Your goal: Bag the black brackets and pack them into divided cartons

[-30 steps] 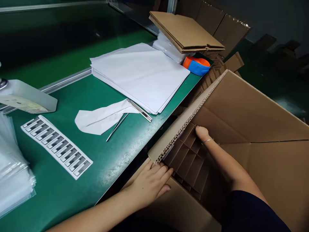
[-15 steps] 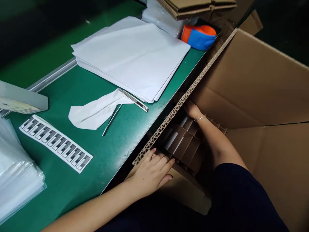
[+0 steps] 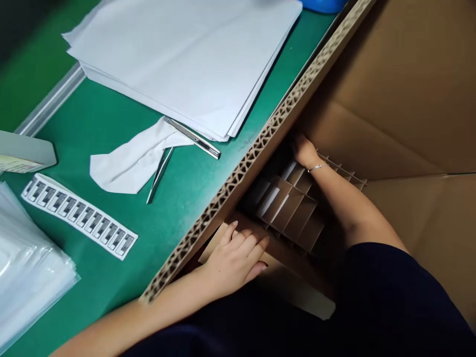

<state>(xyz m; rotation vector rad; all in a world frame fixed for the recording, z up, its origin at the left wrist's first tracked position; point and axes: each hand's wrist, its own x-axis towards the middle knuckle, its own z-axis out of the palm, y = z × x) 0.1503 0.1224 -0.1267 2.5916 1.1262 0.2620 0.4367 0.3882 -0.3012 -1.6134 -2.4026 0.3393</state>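
A large open cardboard box [image 3: 409, 74] stands beside the table, its thick corrugated flap edge running diagonally across the view. My left hand [image 3: 236, 260] is bent over the near rim of the box, fingers on top and thumb on the outer side. Deep inside, my right hand [image 3: 305, 151] is at the far part of a cardboard divider grid [image 3: 297, 208]. Its fingertips are in shadow, so what they touch is hidden. Several pale strips show in the grid's cells next to that hand.
On the green table [image 3: 111, 114] lie a stack of white sheets [image 3: 186, 59], a white cloth piece [image 3: 126, 166], a utility knife [image 3: 193, 138], tweezers [image 3: 159, 176] and a label strip [image 3: 80, 215]. Clear plastic bags [image 3: 33, 277] are at left, below a white box [image 3: 26, 151].
The view has moved closer and tilted down. The flap edge now reaches lower, over my left forearm. My left hand stays at the rim and my right hand stays inside the box.
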